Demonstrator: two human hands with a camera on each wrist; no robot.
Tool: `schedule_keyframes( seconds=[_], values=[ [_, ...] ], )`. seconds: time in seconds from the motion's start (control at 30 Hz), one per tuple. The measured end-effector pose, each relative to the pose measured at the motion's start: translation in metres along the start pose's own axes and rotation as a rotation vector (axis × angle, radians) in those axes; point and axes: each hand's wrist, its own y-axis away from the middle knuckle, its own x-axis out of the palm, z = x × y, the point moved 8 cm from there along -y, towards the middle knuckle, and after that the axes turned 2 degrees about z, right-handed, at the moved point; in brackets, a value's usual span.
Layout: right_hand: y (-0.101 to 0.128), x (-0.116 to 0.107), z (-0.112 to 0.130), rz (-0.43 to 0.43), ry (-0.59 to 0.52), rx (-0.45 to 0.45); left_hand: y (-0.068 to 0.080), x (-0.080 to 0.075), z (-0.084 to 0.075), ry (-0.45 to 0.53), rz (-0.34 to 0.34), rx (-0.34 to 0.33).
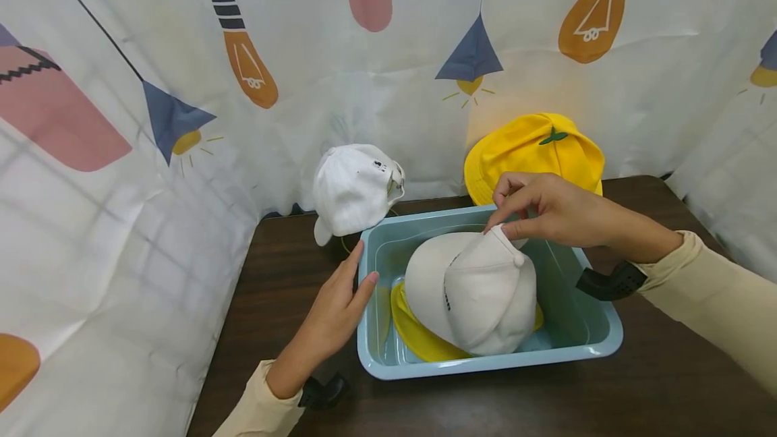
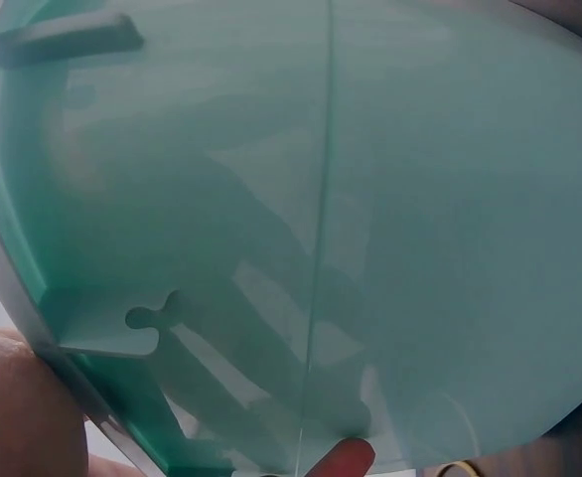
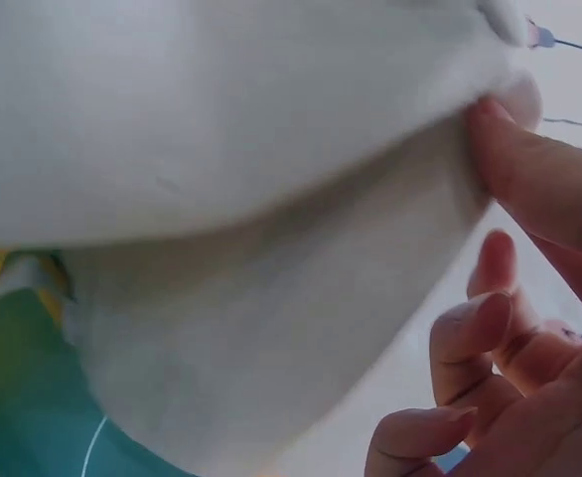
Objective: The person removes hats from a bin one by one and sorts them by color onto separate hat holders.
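Over there, the right hand pinches an off-white cloth baseball cap inside a pale-blue rectangular plastic basin on the dark-brown desk; the left hand, fingers straight, touches the basin's side.

Head view | white curtain hangs at 12 o'clock | orange light-bulb prints show at 10 and 2 | blue pendant-lamp print at 1 | dark wood-grain table at 6
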Motion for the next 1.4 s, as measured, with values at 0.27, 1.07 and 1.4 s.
schedule_keyframes(
  seconds=[0.27, 1.07, 1.4],
  values=[
    [-0.007, -0.011, 0.012, -0.106, -0.076, 0.006, -0.001, -0.002, 0.0, -0.007, -0.005, 0.007],
    [-0.031, -0.062, 0.042, -0.318, -0.097, 0.124, -0.001, -0.002, 0.002, -0.018, -0.033, 0.034],
    [-0.047, -0.088, 0.041, -0.449, -0.195, 0.101, 0.0, -0.002, 0.0, -0.026, -0.044, 0.051]
  ],
)
